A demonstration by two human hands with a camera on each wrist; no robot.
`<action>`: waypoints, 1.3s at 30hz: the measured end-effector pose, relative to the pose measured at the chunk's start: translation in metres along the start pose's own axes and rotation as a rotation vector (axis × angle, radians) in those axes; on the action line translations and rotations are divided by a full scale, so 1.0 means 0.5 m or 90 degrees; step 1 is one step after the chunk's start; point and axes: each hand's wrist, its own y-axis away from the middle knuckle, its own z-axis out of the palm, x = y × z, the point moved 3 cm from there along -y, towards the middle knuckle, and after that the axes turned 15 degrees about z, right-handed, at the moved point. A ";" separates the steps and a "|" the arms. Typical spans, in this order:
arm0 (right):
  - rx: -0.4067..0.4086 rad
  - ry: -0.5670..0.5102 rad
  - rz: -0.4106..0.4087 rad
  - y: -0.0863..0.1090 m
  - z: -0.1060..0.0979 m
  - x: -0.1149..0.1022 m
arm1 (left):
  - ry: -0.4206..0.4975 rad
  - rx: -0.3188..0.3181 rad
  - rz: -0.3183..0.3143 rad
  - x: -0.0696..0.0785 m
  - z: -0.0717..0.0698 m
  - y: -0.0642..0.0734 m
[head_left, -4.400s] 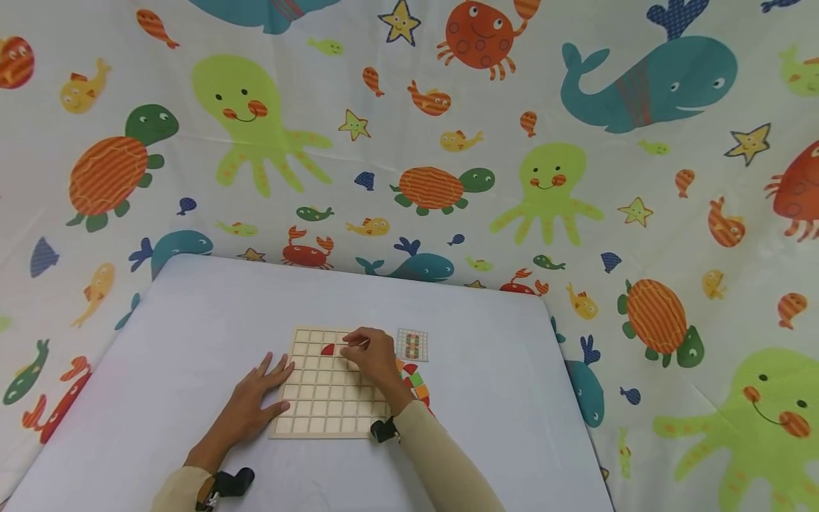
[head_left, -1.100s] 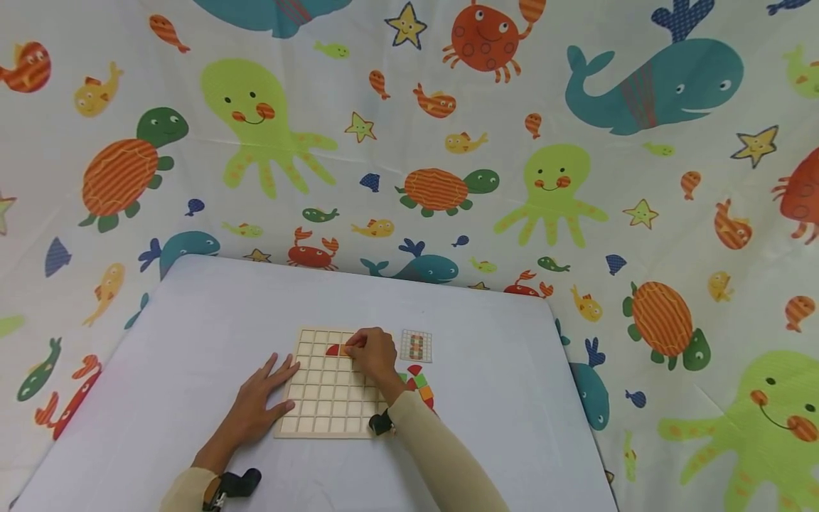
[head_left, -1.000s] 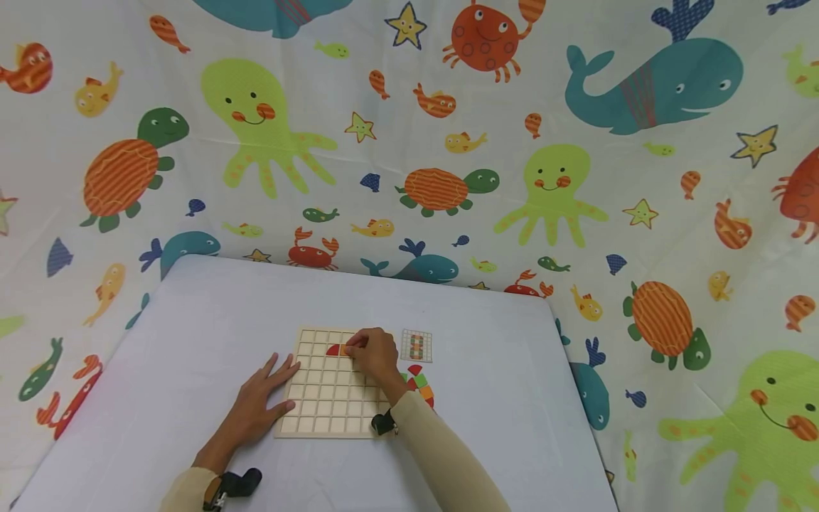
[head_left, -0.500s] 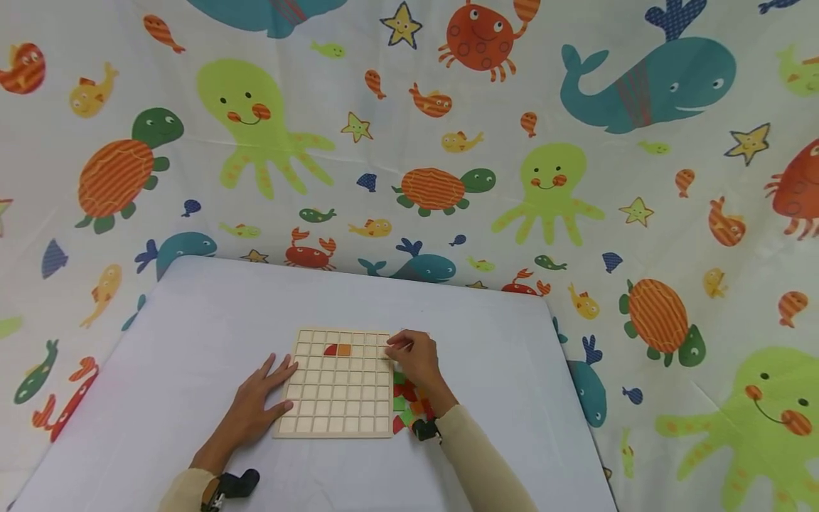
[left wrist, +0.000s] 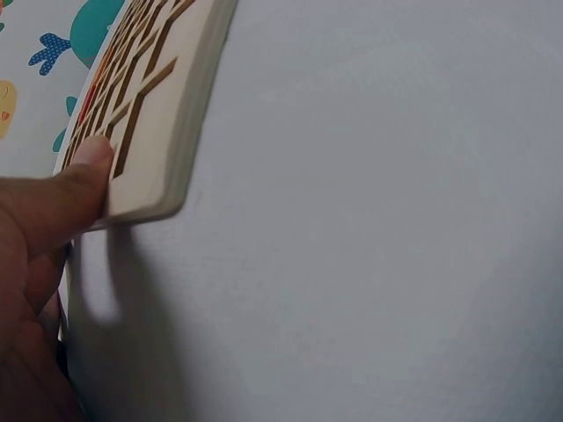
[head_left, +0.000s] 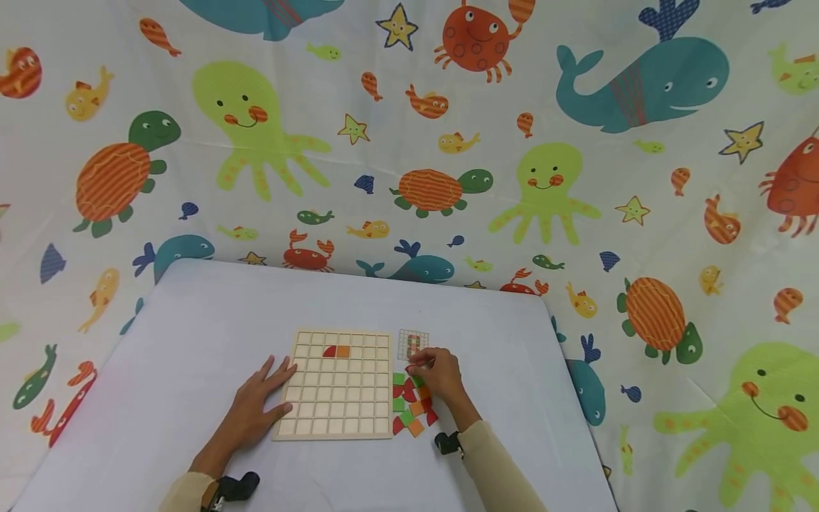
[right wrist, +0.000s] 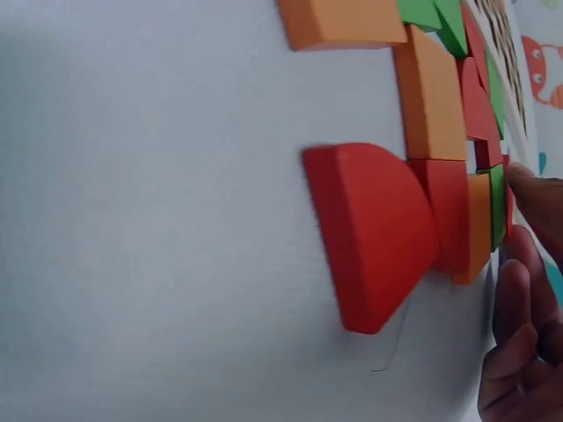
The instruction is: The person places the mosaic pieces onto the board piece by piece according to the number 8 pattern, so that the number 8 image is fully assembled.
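A square wooden grid board [head_left: 333, 398] lies on the white table. In its upper rows sit a red quarter-circle block [head_left: 330, 351] and an orange square block [head_left: 343, 351], side by side. My left hand [head_left: 252, 398] rests at the board's left edge with fingers spread, and in the left wrist view its thumb [left wrist: 88, 163] presses on the rim. At the top of the loose pile, my right hand [head_left: 441, 373] has its thumb and finger at a red quarter-circle block [right wrist: 508, 198], largely covered by the fingertips.
Right of the board lie several red, green and orange blocks [head_left: 416, 427], close together. Behind them is a small pattern card [head_left: 404, 343] with a printed grid. A sea-animal cloth [head_left: 384, 156] hangs beyond the table's back edge.
The orange square went into the cell beside the red quarter-circle and was let go. My right hand then moved right and down to the loose blocks. The left hand stays at the board.
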 end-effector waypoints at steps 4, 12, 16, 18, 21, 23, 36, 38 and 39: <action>0.004 0.018 -0.001 0.003 0.002 0.001 | -0.002 -0.003 -0.001 0.000 0.000 -0.002; 0.002 0.043 0.002 0.004 0.007 0.007 | 0.006 -0.024 -0.027 -0.004 0.002 0.000; 0.002 0.048 -0.010 0.006 0.005 0.007 | 0.004 -0.027 -0.029 -0.007 0.004 0.001; 0.004 0.039 -0.019 0.008 0.004 0.005 | 0.003 -0.023 -0.025 -0.008 0.005 0.002; 0.006 -0.002 -0.040 0.012 0.003 -0.002 | 0.000 -0.018 -0.020 -0.011 0.007 0.003; 0.004 -0.044 -0.051 0.014 0.006 -0.011 | 0.000 -0.017 -0.018 -0.012 0.007 0.005; -0.024 -0.145 -0.069 0.030 0.089 -0.113 | 0.005 -0.019 -0.021 -0.013 0.007 0.003; -0.022 -0.140 -0.060 0.029 0.103 -0.125 | 0.008 -0.018 -0.022 -0.013 0.007 0.003; -0.019 -0.135 -0.060 0.027 0.109 -0.130 | 0.008 -0.018 -0.021 -0.012 0.007 0.002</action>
